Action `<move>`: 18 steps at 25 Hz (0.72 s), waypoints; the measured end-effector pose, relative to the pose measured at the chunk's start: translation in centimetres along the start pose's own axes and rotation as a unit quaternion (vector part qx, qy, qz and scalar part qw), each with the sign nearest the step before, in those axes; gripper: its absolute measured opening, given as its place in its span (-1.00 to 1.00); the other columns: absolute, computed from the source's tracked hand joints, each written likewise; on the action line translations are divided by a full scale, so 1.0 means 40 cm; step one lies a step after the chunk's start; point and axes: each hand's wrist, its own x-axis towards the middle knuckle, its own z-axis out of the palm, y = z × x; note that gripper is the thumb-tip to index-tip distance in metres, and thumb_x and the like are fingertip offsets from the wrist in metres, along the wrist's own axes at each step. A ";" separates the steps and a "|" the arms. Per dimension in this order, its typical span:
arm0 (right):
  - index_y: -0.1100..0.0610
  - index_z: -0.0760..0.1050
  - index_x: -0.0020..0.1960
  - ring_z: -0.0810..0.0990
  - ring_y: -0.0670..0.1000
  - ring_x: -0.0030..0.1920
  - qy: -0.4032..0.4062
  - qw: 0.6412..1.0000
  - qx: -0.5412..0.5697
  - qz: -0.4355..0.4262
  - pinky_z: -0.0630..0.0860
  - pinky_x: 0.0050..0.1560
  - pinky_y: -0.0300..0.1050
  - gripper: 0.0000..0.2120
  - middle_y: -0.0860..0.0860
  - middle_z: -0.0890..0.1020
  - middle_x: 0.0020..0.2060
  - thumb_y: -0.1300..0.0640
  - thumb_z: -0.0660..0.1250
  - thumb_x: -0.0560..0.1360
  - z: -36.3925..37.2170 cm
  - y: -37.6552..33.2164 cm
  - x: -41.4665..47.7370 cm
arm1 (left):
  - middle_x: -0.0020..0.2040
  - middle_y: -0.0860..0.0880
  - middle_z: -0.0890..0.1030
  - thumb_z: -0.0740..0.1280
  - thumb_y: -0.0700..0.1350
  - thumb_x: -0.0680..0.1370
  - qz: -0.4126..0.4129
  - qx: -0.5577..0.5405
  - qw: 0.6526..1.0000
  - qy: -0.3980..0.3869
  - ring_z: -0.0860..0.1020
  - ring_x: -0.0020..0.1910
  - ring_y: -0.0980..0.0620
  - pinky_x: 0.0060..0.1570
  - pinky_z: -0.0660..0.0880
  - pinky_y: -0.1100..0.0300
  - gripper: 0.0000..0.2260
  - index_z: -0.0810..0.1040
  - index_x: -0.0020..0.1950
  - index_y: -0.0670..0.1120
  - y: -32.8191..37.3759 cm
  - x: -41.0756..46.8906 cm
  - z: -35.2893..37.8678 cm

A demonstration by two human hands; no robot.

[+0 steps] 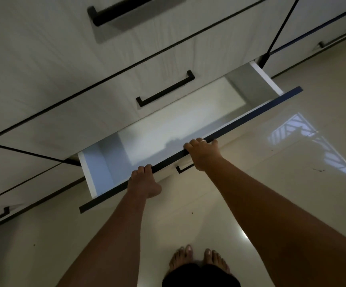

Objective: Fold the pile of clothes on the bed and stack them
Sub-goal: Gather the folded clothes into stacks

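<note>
A white drawer [168, 129] at the bottom of a wardrobe stands pulled out, and its inside shows nothing but bare white board. My left hand [144, 182] grips the dark top edge of the drawer front [250, 117], fingers curled over it. My right hand [202, 153] grips the same edge further right, fingers hooked over the rim, just above the drawer's black handle [183, 168]. No clothes and no bed are in view.
Shut white drawers with black bar handles [165, 89] rise above the open one, and more wardrobe fronts run left and right. The glossy cream floor [292, 162] reflects a window at the right. My bare feet [199, 259] stand just in front of the drawer.
</note>
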 end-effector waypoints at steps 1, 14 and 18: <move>0.05 0.14 0.47 0.25 0.13 0.45 0.000 1.000 -0.007 0.009 0.25 0.35 0.21 -0.34 0.06 0.33 0.39 0.21 0.37 0.47 -0.002 -0.010 0.005 | 0.41 -0.13 0.24 0.31 -0.11 0.45 0.001 0.008 1.000 0.008 0.23 0.38 -0.16 0.31 0.32 0.04 -0.34 0.10 0.49 -0.10 -0.004 -0.001 0.006; 0.04 0.27 0.33 0.36 0.09 0.35 -0.072 0.997 -0.001 0.033 0.30 0.23 0.09 -0.55 0.01 0.42 0.22 0.26 0.27 0.49 0.076 0.003 -0.206 | 0.42 -0.14 0.21 0.28 -0.08 0.45 0.010 0.031 0.991 -0.133 0.19 0.42 -0.15 0.40 0.20 -0.02 -0.33 0.07 0.49 -0.13 0.054 -0.156 0.144; 0.05 0.26 0.33 0.37 0.07 0.33 -0.105 0.994 -0.015 0.034 0.28 0.18 0.06 -0.55 0.00 0.42 0.21 0.24 0.26 0.48 0.100 0.007 -0.271 | 0.43 -0.14 0.21 0.30 -0.08 0.44 0.015 0.037 0.983 -0.179 0.19 0.43 -0.16 0.41 0.19 -0.06 -0.32 0.07 0.48 -0.15 0.074 -0.203 0.182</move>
